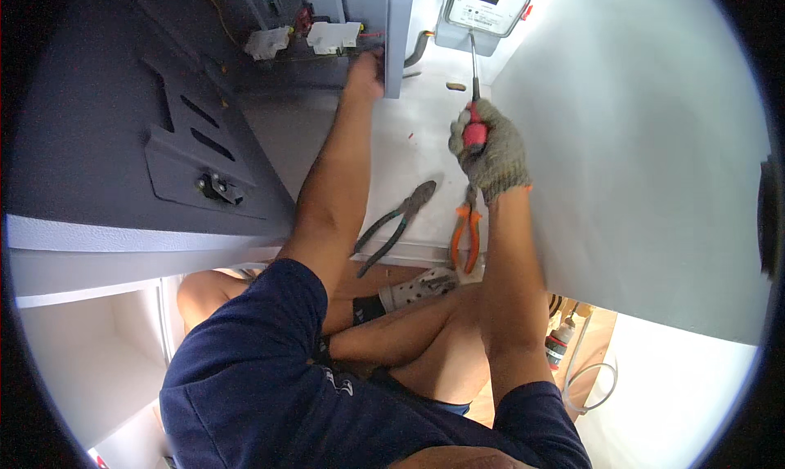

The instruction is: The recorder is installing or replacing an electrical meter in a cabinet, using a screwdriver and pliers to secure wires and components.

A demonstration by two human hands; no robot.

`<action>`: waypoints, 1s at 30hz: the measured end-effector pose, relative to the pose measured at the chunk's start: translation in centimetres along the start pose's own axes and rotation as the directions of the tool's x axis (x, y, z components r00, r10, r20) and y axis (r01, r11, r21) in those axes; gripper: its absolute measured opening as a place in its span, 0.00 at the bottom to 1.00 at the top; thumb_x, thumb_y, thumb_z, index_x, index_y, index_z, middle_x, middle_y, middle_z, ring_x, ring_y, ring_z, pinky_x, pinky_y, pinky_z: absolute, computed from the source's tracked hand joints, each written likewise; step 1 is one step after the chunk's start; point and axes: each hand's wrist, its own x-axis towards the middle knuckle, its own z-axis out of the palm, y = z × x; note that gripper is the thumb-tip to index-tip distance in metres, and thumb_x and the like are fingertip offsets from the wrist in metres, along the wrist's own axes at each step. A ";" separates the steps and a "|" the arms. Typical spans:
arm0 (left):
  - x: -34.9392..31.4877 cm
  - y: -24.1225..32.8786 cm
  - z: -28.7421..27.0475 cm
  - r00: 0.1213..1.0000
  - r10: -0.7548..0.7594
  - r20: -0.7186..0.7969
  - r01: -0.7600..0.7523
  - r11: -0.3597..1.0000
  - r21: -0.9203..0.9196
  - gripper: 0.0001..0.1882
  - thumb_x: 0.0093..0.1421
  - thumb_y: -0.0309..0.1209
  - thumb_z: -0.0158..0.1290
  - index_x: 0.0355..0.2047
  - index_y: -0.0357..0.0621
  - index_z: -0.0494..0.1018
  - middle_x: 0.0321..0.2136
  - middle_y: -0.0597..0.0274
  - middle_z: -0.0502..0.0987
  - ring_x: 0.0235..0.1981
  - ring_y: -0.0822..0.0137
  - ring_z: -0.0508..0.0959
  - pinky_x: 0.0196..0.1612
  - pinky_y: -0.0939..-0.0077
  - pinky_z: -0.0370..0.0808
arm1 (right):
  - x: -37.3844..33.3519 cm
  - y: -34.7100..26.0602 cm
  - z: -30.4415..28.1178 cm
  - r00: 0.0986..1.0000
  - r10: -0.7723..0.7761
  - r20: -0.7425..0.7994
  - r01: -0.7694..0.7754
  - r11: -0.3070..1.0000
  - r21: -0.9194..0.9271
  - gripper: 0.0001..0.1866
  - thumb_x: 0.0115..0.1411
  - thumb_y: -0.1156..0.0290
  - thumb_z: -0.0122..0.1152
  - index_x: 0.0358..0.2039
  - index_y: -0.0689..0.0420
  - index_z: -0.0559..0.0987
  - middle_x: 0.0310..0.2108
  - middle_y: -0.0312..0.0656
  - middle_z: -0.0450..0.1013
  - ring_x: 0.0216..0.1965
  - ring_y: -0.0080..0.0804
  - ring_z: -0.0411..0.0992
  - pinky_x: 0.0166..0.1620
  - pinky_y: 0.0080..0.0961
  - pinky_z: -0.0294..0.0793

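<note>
My right hand (495, 146), in a grey-green knitted work glove, is closed around the red and black handle of a screwdriver (474, 68). The shaft points away from me, and its tip meets the lower part of an electricity meter (484, 7) with a clear cover. Farther left, my bare left hand (368, 75) is at the lower edge of a grey metal panel (394, 40), below white plastic covers (334, 37). Shadow and blur hide its fingers. A black cable (420, 49) with an orange end runs between the panel and the meter.
Dark-handled pliers (401, 224) and orange-handled pliers (466, 236) lie on the white surface before me. A grey metal door (106, 158) with a latch stands at left, a pale panel (638, 158) at right. A red and black tool (559, 342) is at lower right.
</note>
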 end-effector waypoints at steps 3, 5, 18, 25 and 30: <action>-0.4 0.4 -0.4 0.995 0.097 -0.031 -0.096 0.995 0.030 0.11 0.62 0.30 0.44 0.38 0.40 0.74 0.35 0.54 0.79 0.34 0.58 0.78 0.41 0.61 0.77 | -0.9 2.2 -2.9 0.914 -0.281 0.294 0.359 0.218 -0.908 0.11 0.58 0.64 0.58 0.32 0.60 0.75 0.29 0.48 0.74 0.31 0.41 0.76 0.34 0.35 0.76; 0.3 0.1 -1.5 0.986 0.160 -0.055 -0.159 0.987 0.030 0.11 0.61 0.30 0.44 0.40 0.41 0.74 0.37 0.53 0.79 0.34 0.58 0.79 0.42 0.62 0.77 | -3.4 4.0 -1.3 0.950 -0.313 0.024 -0.121 -0.435 -0.892 0.13 0.54 0.64 0.59 0.35 0.60 0.79 0.36 0.51 0.76 0.38 0.44 0.77 0.43 0.38 0.75; 5.0 -0.7 -2.9 0.987 0.159 -0.001 -0.159 0.986 -0.043 0.18 0.63 0.29 0.42 0.53 0.48 0.67 0.47 0.54 0.75 0.42 0.56 0.78 0.46 0.54 0.77 | 17.1 4.4 0.4 0.732 -0.632 0.255 0.153 -0.212 -0.965 0.19 0.60 0.55 0.51 0.40 0.54 0.81 0.42 0.51 0.76 0.45 0.51 0.74 0.53 0.40 0.70; 6.3 -0.4 -5.2 0.988 0.058 -0.140 -0.071 0.993 -0.092 0.18 0.61 0.29 0.43 0.52 0.47 0.65 0.43 0.53 0.75 0.39 0.55 0.79 0.39 0.62 0.79 | 20.9 6.0 4.0 0.801 -0.586 0.122 0.089 -0.085 -0.992 0.25 0.60 0.48 0.52 0.37 0.59 0.81 0.36 0.54 0.76 0.42 0.52 0.74 0.49 0.40 0.71; 6.7 0.7 -6.6 0.993 0.033 -0.114 -0.021 0.994 0.107 0.16 0.62 0.31 0.45 0.51 0.46 0.65 0.41 0.56 0.75 0.39 0.60 0.78 0.38 0.63 0.78 | 21.6 7.0 3.4 0.783 -0.577 0.232 0.143 -0.195 -0.970 0.25 0.60 0.48 0.50 0.34 0.60 0.80 0.35 0.55 0.76 0.41 0.52 0.74 0.46 0.42 0.71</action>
